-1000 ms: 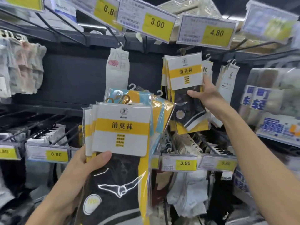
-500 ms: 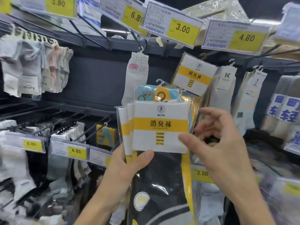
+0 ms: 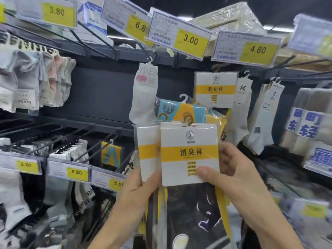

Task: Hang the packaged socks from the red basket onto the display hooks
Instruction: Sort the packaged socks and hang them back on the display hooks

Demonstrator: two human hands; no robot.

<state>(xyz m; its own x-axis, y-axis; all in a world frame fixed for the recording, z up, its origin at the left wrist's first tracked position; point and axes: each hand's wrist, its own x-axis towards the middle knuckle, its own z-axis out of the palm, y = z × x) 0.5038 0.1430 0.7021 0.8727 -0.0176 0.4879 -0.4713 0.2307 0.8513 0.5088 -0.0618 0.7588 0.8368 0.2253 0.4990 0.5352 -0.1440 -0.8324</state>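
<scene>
My left hand point(image 3: 142, 187) grips a stack of packaged socks point(image 3: 147, 151) with white cards and yellow bands, held upright in front of the shelf. My right hand point(image 3: 231, 173) pinches the front pack point(image 3: 188, 141) of that stack, thumb on the card's lower right, fingers behind it. Blue-and-yellow sock packs point(image 3: 179, 112) with plastic hangers stick up behind the stack. A matching white-and-yellow pack point(image 3: 214, 88) hangs on the display hook point(image 3: 218, 66) under the 4.80 price tag point(image 3: 258, 51). The red basket is out of view.
Black hook rails point(image 3: 86, 133) jut out at the left with price tags 6.80 point(image 3: 76, 171) and 3.00 point(image 3: 190, 40). A white sock point(image 3: 143, 97) hangs centre. Grey and white socks hang left and right; boxed goods point(image 3: 305, 126) sit at far right.
My right hand let go of the pack it hung on the upper hook, came down to the stack, and now pinches the front pack. The view shifted left.
</scene>
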